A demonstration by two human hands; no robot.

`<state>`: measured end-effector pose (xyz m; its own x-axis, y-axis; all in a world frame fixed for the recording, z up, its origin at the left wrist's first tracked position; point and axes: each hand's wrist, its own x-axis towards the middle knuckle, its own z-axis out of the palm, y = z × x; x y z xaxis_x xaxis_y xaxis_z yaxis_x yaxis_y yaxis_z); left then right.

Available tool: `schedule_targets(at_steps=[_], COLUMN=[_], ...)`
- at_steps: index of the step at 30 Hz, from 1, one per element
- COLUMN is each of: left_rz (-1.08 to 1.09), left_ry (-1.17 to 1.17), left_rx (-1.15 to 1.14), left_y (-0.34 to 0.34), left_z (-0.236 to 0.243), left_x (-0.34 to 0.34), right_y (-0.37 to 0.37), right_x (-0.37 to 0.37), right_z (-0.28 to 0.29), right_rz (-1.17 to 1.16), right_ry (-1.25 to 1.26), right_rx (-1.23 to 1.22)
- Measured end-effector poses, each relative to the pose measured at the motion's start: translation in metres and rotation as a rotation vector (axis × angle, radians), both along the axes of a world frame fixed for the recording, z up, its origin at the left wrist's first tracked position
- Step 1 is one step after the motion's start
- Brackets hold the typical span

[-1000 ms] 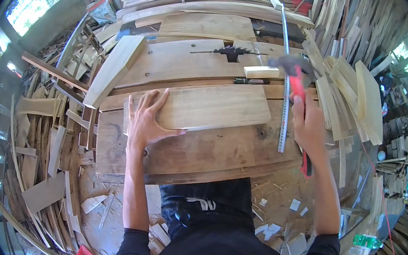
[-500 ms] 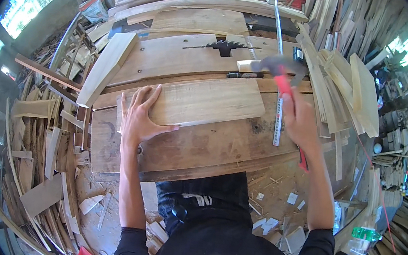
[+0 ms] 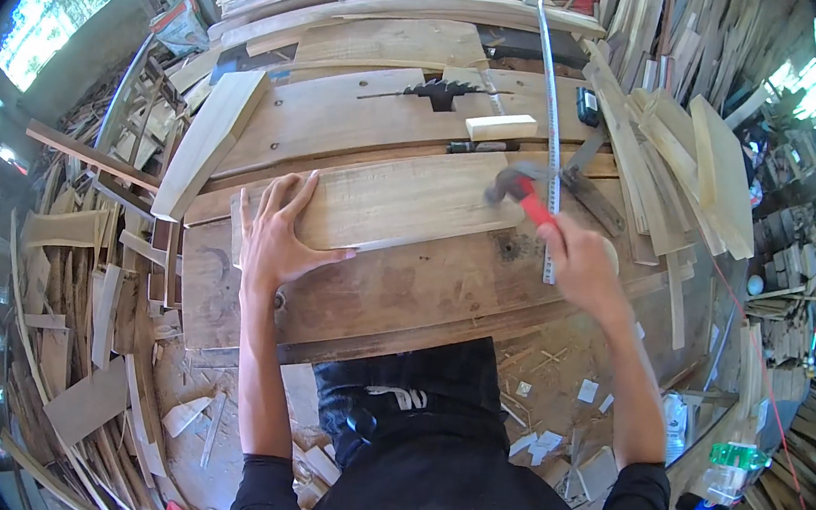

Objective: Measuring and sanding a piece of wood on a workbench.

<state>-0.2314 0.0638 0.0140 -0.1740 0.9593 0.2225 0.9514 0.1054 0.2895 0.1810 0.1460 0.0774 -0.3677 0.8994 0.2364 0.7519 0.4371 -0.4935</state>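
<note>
- At my far left a thick pale slab [image 3: 206, 151] leans out at a slant, apart from my left hand [image 3: 278, 238], and looks heavier than the board I have in front of me
- The fingers of that hand are spread wide, laid over the left end of the pale board [image 3: 419, 199] rather than closed round it, with the thumb along its near edge
- The board lies flat across the brown surface [image 3: 393, 299], long side running left to right; I judge it stiff, of moderate weight and hard to break, though smooth enough to skid if held too lightly
- To carry it, I would take both long edges near the middle; to steady it, a broad palm at the left end suits, well clear of the hammer [image 3: 534, 205]
- Beyond the board sit a dark marker [image 3: 484, 148] and a small light block [image 3: 500, 127]
- The hammer head is by the board's right end, blurred, so I cannot tell whether it touches; I expect it to be head-heavy, best gripped low on the red handle
- The fingers of my right hand [image 3: 578, 261] are curled tight around that handle, just beside a pale measuring strip [image 3: 553, 105]
</note>
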Motion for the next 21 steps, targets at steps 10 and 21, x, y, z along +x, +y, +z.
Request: schedule_targets(at_steps=[10, 21], left_rz=[0.021, 0.033], left_ry=[-0.029, -0.020], left_rx=[-0.012, -0.019], left_y=[-0.007, -0.008], left_z=[0.007, 0.011], left_x=[-0.003, -0.001], right_y=[-0.019, -0.005], right_x=[-0.016, -0.025], right_z=[0.046, 0.051], right_rz=[-0.066, -0.008], right_ry=[0.191, 0.183], right_rx=[-0.103, -0.031])
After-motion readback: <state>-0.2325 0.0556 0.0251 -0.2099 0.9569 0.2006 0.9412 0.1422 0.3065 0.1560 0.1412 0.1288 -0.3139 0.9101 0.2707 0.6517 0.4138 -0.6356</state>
